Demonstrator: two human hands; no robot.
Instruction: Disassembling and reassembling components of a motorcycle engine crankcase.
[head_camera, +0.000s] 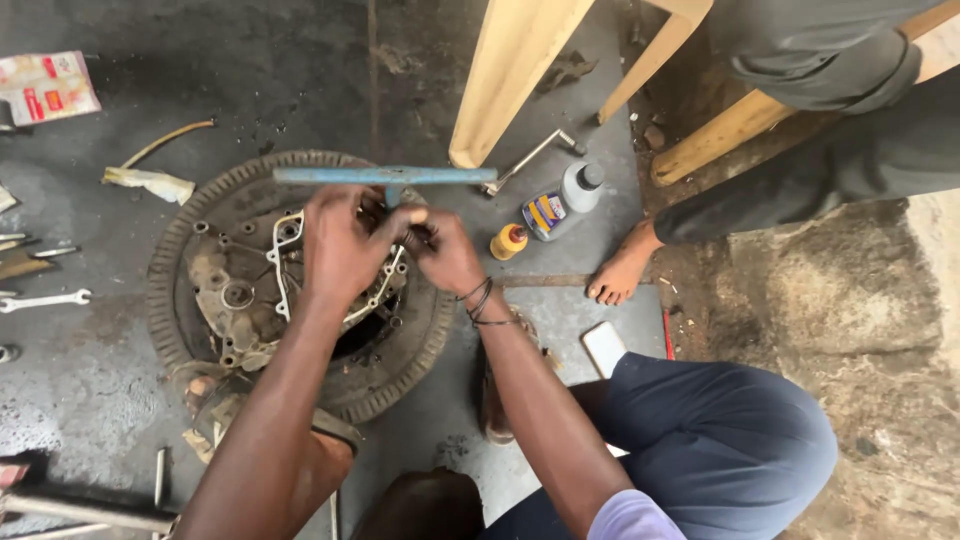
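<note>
T-handle wrench (385, 176), blue, stands over a toothed flywheel (180, 250) lying flat on the oily floor (90, 400); its crossbar runs left to right, its shaft hidden behind the hands. Left hand (343, 245) and right hand (447, 250) are curled closed, meeting at the shaft over the clutch plate (240, 290). Grip contact is obscured.

My hands (345, 245) meet over the flywheel (300, 285) on the floor (100, 390); T-wrench (385, 177) behind, bottles (560, 200) right, spanner (45, 299) left.
</note>
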